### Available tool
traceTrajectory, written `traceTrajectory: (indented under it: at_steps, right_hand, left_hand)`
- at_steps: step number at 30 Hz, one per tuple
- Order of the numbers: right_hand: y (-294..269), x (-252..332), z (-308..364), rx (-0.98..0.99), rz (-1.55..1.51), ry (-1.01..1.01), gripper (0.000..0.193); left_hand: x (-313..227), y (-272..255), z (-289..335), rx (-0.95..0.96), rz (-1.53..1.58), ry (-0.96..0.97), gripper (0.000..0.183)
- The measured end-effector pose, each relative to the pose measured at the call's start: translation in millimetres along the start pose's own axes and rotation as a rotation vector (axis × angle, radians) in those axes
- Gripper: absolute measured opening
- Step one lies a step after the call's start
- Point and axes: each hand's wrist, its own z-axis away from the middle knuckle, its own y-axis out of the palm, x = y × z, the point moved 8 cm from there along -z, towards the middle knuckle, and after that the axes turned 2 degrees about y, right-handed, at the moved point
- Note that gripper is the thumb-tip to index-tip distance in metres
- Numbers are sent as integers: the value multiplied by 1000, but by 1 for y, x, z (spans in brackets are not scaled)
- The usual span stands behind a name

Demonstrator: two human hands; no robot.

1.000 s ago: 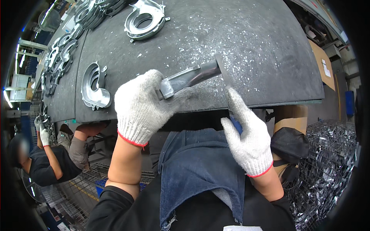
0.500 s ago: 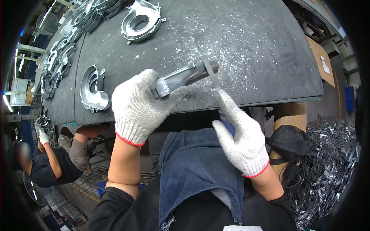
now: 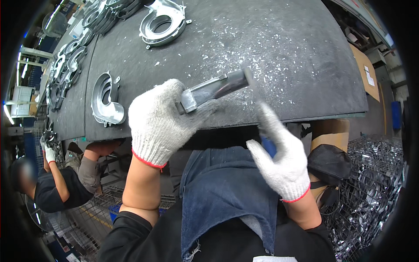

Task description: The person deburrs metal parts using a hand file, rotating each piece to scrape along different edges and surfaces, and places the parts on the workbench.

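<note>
The tool (image 3: pixel 250 78) moved outward along the metal part (image 3: pixel 211 91); right hand (image 3: pixel 284 157) grips tool, left hand (image 3: pixel 156 120) part (seemingly unfinished).

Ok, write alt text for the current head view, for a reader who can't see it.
A gloved left hand holds a long grey metal part over a dark worktable, while the gloved right hand holds a blue-handled, thin-bladed tool at the part's right-hand end. Pale flakes litter the worktable; rounded metal castings lie toward its left.

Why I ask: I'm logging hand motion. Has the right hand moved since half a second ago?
Yes: the right hand moved rightward relative to the dark tabletop.
</note>
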Motion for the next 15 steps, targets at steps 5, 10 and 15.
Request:
traceTrajectory:
  at_steps: [5, 10, 15]
  right_hand:
    - [3, 9, 4, -31, 204, -61, 64]
    - [4, 17, 3, 5, 312, -10, 65]
    - [1, 17, 0, 42, 297, 59, 58]
  left_hand:
    - [1, 0, 1, -11, 5, 10, 64]
    - [-1, 0, -2, 0, 4, 20, 64]
    - [-1, 2, 0, 6, -12, 13, 64]
